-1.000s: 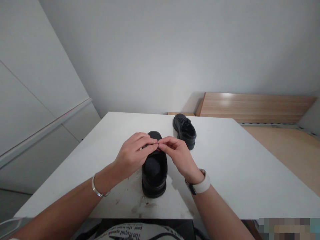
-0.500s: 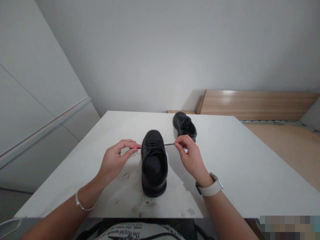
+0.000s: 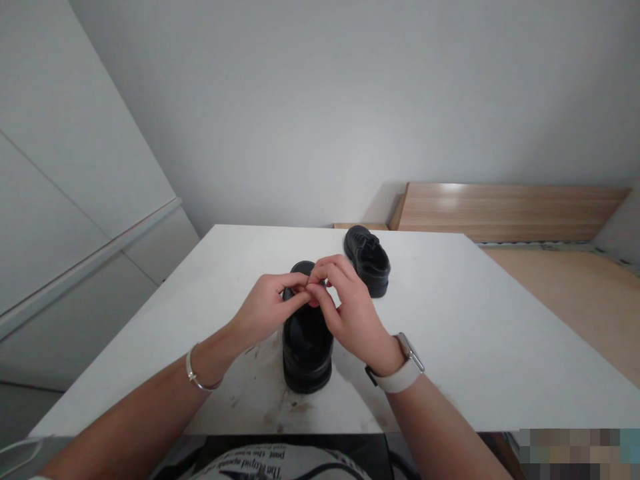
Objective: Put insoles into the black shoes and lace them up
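A black lace-up shoe stands on the white table right in front of me, heel toward me. Both my hands meet over its laces. My left hand pinches with thumb and fingers at the lace area. My right hand has its fingers curled and pressed against the left fingertips. The lace itself is hidden under my fingers. A second black shoe sits farther back on the table, to the right.
The table has dirty smudges near its front edge. A wooden bed frame lies beyond the table at the right. White cabinet panels run along the left. Plain wall behind.
Half a second ago my hands were apart, pulling the lace ends sideways from the shoe. Now they have come back together over the laces, fingertips touching.
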Tool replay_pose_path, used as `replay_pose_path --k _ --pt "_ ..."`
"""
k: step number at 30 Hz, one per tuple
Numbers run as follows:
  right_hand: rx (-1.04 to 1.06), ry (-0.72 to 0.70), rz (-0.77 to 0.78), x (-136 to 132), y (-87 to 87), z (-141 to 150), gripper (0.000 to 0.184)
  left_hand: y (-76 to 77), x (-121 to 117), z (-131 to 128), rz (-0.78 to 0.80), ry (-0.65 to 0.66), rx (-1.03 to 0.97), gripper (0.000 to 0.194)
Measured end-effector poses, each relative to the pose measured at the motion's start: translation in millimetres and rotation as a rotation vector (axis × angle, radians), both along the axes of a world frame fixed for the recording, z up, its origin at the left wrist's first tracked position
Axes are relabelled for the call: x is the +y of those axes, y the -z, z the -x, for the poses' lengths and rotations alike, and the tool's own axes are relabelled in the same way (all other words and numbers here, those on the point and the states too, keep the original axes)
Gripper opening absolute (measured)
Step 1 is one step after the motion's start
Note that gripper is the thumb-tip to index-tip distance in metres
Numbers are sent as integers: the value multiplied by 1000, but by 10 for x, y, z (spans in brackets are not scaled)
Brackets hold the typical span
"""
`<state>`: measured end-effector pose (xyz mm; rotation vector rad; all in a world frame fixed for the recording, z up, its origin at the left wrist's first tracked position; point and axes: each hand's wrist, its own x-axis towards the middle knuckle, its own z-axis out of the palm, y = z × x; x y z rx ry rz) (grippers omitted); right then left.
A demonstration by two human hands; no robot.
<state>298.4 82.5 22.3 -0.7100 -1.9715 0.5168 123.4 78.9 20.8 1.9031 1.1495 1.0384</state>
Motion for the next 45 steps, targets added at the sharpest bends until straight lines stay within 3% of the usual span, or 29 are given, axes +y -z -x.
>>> replay_pose_path --k 8,15,19,26,30,36,45 --pt "72 -115 88 109 89 -99 22 -17 -3 15 -24 34 50 35" --pt "103 -28 -66 119 138 -122 11 8 -8 28 16 75 15 35" --pt "253 31 60 89 197 -128 11 103 28 69 45 62 30 29" --pt "359 -83 308 49 357 -197 9 168 79 106 129 22 -33 22" --pt "235 -88 365 67 383 -234 9 143 57 49 -30 3 21 14" --pt "140 -55 404 100 316 -134 17 81 -56 -55 -270 -83 150 22" --pt "62 14 234 120 327 -47 14 170 -55 -138 -768 -126 455 19"
